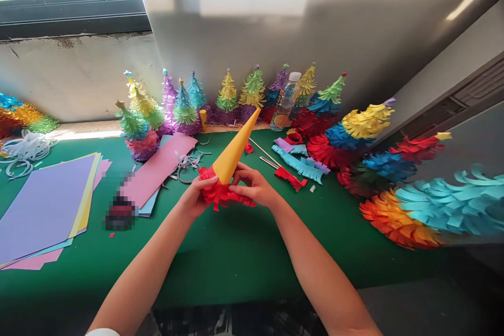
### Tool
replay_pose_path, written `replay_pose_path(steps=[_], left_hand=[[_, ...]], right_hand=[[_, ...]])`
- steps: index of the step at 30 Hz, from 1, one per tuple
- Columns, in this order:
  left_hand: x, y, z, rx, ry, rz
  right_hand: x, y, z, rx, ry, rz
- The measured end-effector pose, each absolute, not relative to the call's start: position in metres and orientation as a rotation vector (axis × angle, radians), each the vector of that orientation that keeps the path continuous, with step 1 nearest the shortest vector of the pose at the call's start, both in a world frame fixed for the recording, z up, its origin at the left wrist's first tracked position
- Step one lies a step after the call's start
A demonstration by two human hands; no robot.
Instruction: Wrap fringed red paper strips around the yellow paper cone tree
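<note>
Both my hands hold a yellow paper cone (pixel 235 148) above the green table (pixel 220 252), its tip tilted up and to the right. A red fringed paper strip (pixel 221 192) wraps the cone's wide base. My left hand (pixel 198 195) grips the base from the left, fingers closed on the red fringe. My right hand (pixel 254 186) pinches the red strip against the cone from the right.
Several finished fringed paper trees (pixel 252 89) line the back wall and the right side. A plastic bottle (pixel 284 102) stands among them. Stacked coloured paper sheets (pixel 43 207) lie at left, a pink sheet (pixel 157 168) in the middle, and blue and red fringe strips (pixel 299 165) to the right.
</note>
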State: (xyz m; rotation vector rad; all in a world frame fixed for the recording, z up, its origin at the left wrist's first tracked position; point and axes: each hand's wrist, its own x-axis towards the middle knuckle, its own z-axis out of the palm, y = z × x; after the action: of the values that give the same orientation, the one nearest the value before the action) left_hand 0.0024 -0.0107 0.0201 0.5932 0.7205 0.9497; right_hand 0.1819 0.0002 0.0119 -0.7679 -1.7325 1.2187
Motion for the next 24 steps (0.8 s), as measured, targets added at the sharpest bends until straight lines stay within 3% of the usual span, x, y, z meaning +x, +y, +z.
replay_pose_path(steps=[24], left_hand=[[0.0038,-0.0108,0.0228,0.663,0.688,1.010]], right_hand=[[0.1747,-0.0019,0.0079,-0.776,-1.631,1.177]])
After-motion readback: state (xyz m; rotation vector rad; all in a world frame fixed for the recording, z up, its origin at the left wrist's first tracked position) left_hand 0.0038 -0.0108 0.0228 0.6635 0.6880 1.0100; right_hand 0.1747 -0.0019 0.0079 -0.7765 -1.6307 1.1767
